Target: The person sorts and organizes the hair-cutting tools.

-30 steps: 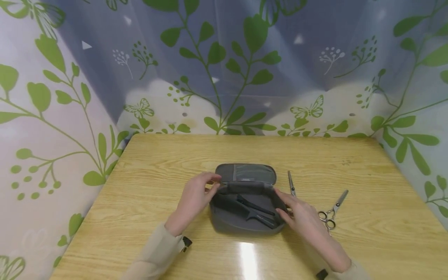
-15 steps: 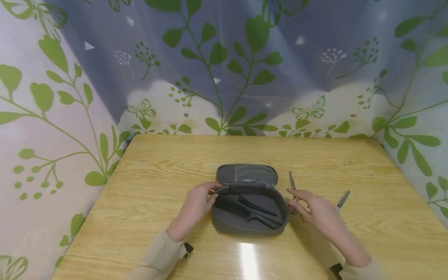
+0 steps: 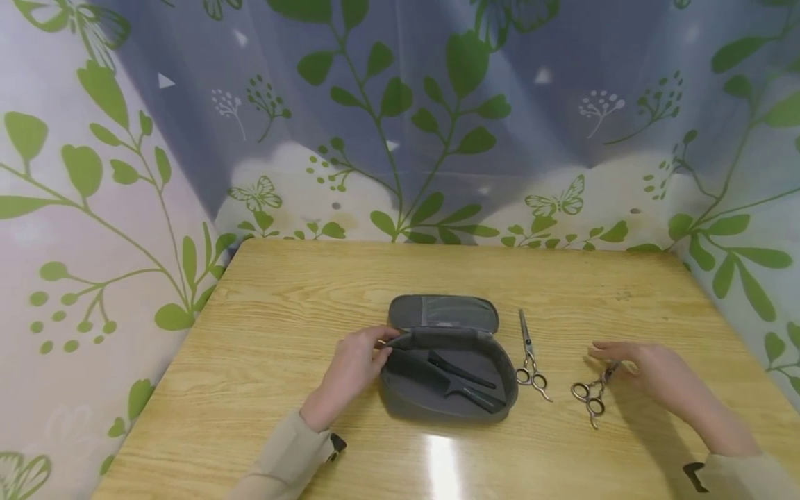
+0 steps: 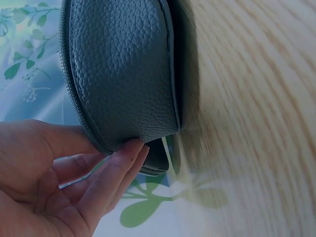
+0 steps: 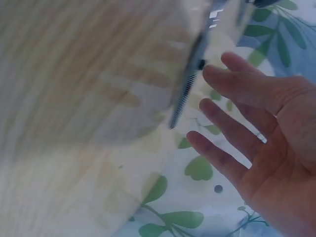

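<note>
A dark grey zip pouch (image 3: 406,406) of grained leather look stands on the table with its lid (image 3: 459,312) folded back. My left hand (image 3: 350,364) pinches its left rim between thumb and fingers, as the left wrist view also shows. Inside lie a black comb with a handle (image 3: 480,399) and a slim black piece like a hair clip (image 3: 465,371). On the right, my right hand (image 3: 665,378) hovers with fingers extended over the blade end of the thinning scissors (image 3: 601,383), hiding that part. Their toothed blade (image 5: 182,98) shows beside the fingertips in the right wrist view.
Between the pouch and my right hand lies a second pair of scissors (image 3: 529,354), tip pointing away from me. Leaf-patterned cloth (image 3: 400,139) rises behind and beside the wooden table (image 3: 300,292).
My right hand has left the pouch's right rim and moved right, past the nearer scissors, to the thinning scissors. The left hand stays at the left rim.
</note>
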`<state>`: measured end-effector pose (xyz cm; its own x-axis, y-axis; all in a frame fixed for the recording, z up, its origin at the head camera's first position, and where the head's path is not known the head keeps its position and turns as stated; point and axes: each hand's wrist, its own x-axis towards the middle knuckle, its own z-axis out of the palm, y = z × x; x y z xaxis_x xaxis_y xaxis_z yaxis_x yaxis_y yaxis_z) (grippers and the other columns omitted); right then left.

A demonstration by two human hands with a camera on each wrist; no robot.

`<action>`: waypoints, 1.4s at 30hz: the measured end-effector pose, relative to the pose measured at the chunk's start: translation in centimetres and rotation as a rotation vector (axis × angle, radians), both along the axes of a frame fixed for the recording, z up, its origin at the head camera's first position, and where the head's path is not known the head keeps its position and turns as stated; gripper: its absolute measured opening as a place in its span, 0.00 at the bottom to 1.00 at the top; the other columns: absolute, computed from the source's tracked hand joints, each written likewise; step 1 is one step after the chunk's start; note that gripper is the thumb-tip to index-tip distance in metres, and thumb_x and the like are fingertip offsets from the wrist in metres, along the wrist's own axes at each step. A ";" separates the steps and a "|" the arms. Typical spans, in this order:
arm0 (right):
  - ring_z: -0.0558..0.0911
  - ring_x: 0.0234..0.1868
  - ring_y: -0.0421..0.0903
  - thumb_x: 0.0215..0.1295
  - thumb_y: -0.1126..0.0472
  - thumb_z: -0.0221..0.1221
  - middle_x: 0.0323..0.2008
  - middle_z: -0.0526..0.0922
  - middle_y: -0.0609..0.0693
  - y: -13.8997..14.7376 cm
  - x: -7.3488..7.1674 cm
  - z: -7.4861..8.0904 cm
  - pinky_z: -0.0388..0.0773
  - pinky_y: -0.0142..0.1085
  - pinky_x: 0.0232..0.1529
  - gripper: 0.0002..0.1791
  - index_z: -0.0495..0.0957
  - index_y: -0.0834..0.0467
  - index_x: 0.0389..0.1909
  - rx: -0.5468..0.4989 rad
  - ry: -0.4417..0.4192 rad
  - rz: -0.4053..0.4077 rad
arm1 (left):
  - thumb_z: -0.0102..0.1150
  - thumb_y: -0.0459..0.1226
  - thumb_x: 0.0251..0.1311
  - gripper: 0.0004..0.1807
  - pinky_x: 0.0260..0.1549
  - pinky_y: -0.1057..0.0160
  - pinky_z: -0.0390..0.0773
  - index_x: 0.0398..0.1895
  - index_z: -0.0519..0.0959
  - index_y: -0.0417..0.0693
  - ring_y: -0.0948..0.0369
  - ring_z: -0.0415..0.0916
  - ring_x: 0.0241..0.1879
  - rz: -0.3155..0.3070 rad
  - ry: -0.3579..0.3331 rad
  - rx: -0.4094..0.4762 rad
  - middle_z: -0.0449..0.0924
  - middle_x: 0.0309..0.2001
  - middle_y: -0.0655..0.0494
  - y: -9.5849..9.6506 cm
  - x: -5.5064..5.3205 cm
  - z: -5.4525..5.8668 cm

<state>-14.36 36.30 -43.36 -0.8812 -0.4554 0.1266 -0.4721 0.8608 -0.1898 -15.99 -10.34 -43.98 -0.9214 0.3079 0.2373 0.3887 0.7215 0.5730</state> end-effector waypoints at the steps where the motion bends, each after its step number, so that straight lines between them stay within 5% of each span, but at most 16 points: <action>1: 0.87 0.41 0.58 0.49 0.74 0.72 0.55 0.84 0.60 0.3 0.1 -0.2 0.85 0.51 0.38 0.24 0.86 0.60 0.51 -0.001 -0.011 0.013 | 0.66 0.25 0.61 0.13 0.36 0.57 0.87 0.48 0.84 0.39 0.52 0.86 0.41 0.002 -0.006 -0.001 0.87 0.45 0.45 0.0 0.0 0.0; 6: 0.88 0.32 0.46 0.50 0.70 0.73 0.52 0.86 0.56 0.9 0.3 -1.1 0.85 0.47 0.37 0.20 0.88 0.56 0.46 0.002 0.011 0.029 | 0.65 0.25 0.61 0.12 0.36 0.57 0.87 0.48 0.84 0.39 0.52 0.86 0.41 0.001 -0.011 0.002 0.87 0.45 0.45 0.1 0.0 0.1; 13: 0.88 0.38 0.53 0.46 0.63 0.76 0.45 0.89 0.50 1.1 0.3 -1.5 0.84 0.45 0.30 0.12 0.90 0.48 0.34 0.042 0.081 -0.003 | 0.66 0.26 0.62 0.12 0.35 0.58 0.86 0.49 0.84 0.41 0.53 0.86 0.41 -0.003 -0.004 -0.010 0.87 0.44 0.46 0.3 0.0 0.0; 17: 0.87 0.32 0.44 0.41 0.62 0.78 0.37 0.89 0.42 1.1 0.2 -1.5 0.80 0.35 0.24 0.14 0.89 0.44 0.30 0.057 0.153 0.042 | 0.66 0.26 0.62 0.12 0.35 0.57 0.86 0.48 0.85 0.41 0.53 0.86 0.40 0.008 -0.010 -0.008 0.87 0.43 0.46 0.3 0.0 0.0; 22: 0.84 0.27 0.39 0.42 0.60 0.79 0.30 0.84 0.34 0.8 0.2 -1.2 0.78 0.36 0.23 0.15 0.87 0.41 0.29 0.107 0.108 0.018 | 0.65 0.26 0.63 0.12 0.37 0.56 0.86 0.49 0.84 0.41 0.52 0.86 0.42 0.010 -0.019 -0.020 0.87 0.45 0.46 0.4 0.1 0.0; 29: 0.85 0.29 0.46 0.46 0.61 0.77 0.33 0.87 0.41 0.5 0.6 -1.3 0.80 0.43 0.24 0.12 0.86 0.45 0.31 0.102 0.064 -0.039 | 0.65 0.27 0.63 0.13 0.38 0.56 0.86 0.50 0.84 0.41 0.52 0.86 0.42 0.010 -0.015 -0.027 0.87 0.46 0.46 0.4 0.3 -0.1; 42: 0.85 0.27 0.46 0.45 0.67 0.76 0.29 0.88 0.45 -1.2 -0.6 -1.1 0.81 0.40 0.24 0.14 0.84 0.54 0.33 -0.016 0.240 -0.001 | 0.65 0.30 0.65 0.12 0.34 0.59 0.86 0.51 0.84 0.41 0.53 0.86 0.40 0.029 0.000 -0.030 0.87 0.46 0.46 0.3 0.4 0.0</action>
